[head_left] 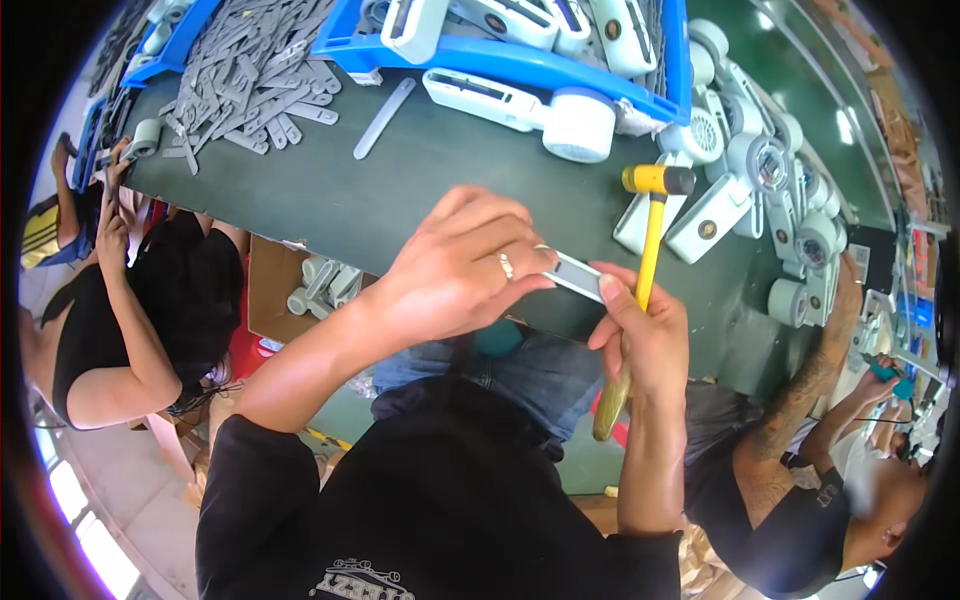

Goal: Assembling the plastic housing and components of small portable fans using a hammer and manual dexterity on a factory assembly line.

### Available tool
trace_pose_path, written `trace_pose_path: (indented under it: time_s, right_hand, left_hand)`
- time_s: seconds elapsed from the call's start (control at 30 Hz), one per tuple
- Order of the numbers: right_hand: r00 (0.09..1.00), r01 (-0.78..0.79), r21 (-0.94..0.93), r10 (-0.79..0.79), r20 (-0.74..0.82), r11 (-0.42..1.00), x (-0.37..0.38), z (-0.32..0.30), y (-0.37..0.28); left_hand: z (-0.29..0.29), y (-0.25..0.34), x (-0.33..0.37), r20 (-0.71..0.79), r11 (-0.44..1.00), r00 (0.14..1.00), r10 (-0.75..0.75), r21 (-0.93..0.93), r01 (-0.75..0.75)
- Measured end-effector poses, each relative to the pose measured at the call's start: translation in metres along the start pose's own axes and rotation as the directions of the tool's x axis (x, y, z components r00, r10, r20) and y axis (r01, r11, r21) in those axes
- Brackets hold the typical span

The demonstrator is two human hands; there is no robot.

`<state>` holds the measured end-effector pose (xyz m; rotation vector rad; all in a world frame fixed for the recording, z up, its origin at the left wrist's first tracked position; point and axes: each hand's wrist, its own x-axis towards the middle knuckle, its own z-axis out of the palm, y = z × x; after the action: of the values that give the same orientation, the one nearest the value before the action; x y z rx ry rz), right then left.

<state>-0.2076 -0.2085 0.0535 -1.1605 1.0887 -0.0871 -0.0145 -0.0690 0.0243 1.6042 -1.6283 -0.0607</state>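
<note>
A slim white part with a grey inset face [580, 277] is held between my two hands above the near edge of the table. My left hand [470, 262], with a ring on one finger, pinches its left end. My right hand [652, 335] grips its right end between thumb and fingers. That same hand also holds a mallet [650, 255] with a yellow handle and a yellow and black head, pointing up and away. Beyond my hands lie a white handheld fan [485, 102] and a single flat grey strip [385, 118].
Grey strips [255, 85] are heaped at the far left of the dark green table [330, 190]. A blue bin [480, 58] holds more white fans. Several fans [765, 165] pile up on the right. A cardboard box [265, 290] stands below the edge. People work on both sides.
</note>
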Motion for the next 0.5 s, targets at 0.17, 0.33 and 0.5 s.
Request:
trace_pose_path:
  time_s: [0.17,0.33,0.5]
  right_hand:
    - [0.998,-0.011,0.003,0.011,0.057,1.000,0.005,-0.003,-0.005]
    - [0.999,0.028,-0.030,-0.027,0.042,0.999,0.001,-0.001,-0.002]
    - [0.996,0.076,-0.040,-0.075,0.044,0.996,0.001,-0.001,0.000]
  left_hand:
    - [0.001,0.001,-0.002,-0.056,0.997,0.998,-0.023,0.073,0.027]
    - [-0.011,0.011,0.011,0.017,0.974,0.997,0.080,0.212,-0.081]
    - [-0.002,0.001,0.019,0.194,0.948,0.947,0.257,0.140,-0.286]
